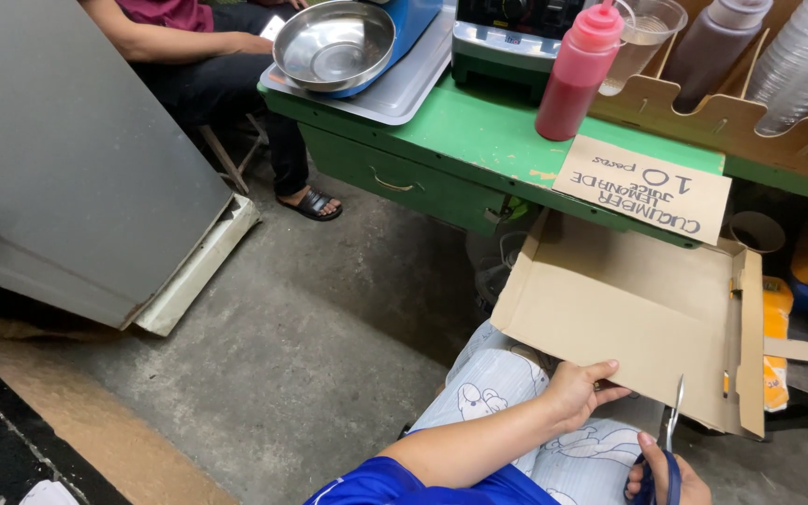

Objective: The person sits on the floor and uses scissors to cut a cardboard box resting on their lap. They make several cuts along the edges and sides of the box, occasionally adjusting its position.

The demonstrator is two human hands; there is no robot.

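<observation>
A flattened brown cardboard box (pixel 638 309) rests on my lap. My left hand (pixel 580 389) grips its near edge, thumb on top. My right hand (pixel 668 479) at the bottom of the view holds blue-handled scissors (pixel 673 432), blades pointing up at the box's near edge. I am seated, in light patterned trousers and a blue top.
A green table (pixel 465 126) ahead carries a steel bowl (pixel 334 44) on a blue scale, a red squeeze bottle (pixel 579 70), a dark bottle (pixel 713 42), cups and a handwritten cardboard sign (pixel 642 189). Another person (pixel 212 56) sits at the far left. A grey panel (pixel 67 159) leans at left.
</observation>
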